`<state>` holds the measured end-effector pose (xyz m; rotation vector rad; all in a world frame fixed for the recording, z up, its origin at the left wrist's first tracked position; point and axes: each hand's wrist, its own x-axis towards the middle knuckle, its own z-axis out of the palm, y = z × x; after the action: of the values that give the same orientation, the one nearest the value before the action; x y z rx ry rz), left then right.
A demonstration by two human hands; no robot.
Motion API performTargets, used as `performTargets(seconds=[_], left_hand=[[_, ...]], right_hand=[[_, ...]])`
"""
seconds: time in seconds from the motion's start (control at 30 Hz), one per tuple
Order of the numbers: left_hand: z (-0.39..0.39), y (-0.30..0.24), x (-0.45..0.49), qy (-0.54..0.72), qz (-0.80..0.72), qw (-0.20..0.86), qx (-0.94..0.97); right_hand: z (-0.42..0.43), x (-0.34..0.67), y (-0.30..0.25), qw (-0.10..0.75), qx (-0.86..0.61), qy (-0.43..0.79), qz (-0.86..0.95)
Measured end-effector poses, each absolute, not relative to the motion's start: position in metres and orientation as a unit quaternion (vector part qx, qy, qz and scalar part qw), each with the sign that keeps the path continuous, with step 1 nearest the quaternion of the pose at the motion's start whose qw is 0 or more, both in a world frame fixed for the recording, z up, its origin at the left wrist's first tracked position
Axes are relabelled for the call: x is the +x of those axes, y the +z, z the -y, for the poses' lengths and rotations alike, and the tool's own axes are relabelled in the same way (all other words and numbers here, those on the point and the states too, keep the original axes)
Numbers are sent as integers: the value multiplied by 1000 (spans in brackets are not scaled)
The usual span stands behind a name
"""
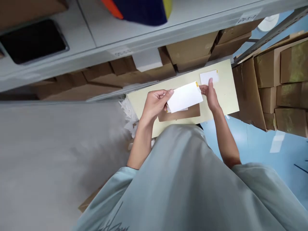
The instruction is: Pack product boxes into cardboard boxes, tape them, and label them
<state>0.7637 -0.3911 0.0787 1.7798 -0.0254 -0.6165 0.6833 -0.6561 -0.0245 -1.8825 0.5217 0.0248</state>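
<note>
A flat white rectangular piece (185, 97) with a yellow mark at its corner is pinched at its left end between the thumb and fingers of my left hand (155, 104). At the other end, the fingers of my right hand (211, 96) reach to its edge beside the yellow mark, thumb raised and apart. Under the held piece lies a brown cardboard piece (192, 112), with another white piece partly hidden on it. A smaller white piece (208, 77) rests on the pale yellow board (226, 96), just beyond my right thumb.
A grey shelf (101, 53) crosses above the board, carrying a dark phone-like object (33, 41). Cardboard boxes (190, 48) line the space beneath it. An open carton (250, 93) of several small boxes stands at right. Crumpled white paper (130, 114) is at the board's left end.
</note>
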Motion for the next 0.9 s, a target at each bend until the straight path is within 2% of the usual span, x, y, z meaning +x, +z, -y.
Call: performTargets(seconds=[0.1, 0.23, 0.4, 0.63, 0.9], left_hand=[[357, 88, 741, -265, -1, 604, 752], [322, 104, 707, -281, 0, 654, 702], [285, 123, 668, -289, 34, 719, 631], [265, 138, 644, -269, 104, 723, 628], [262, 144, 641, -237, 126, 736, 622]], right_hand=[[596, 631, 48, 616, -760, 6, -206], [542, 594, 99, 616, -744, -34, -257], [531, 588, 123, 608, -750, -86, -246], [520, 583, 154, 570, -787, -117, -206], [510, 586, 161, 559, -797, -142, -177]])
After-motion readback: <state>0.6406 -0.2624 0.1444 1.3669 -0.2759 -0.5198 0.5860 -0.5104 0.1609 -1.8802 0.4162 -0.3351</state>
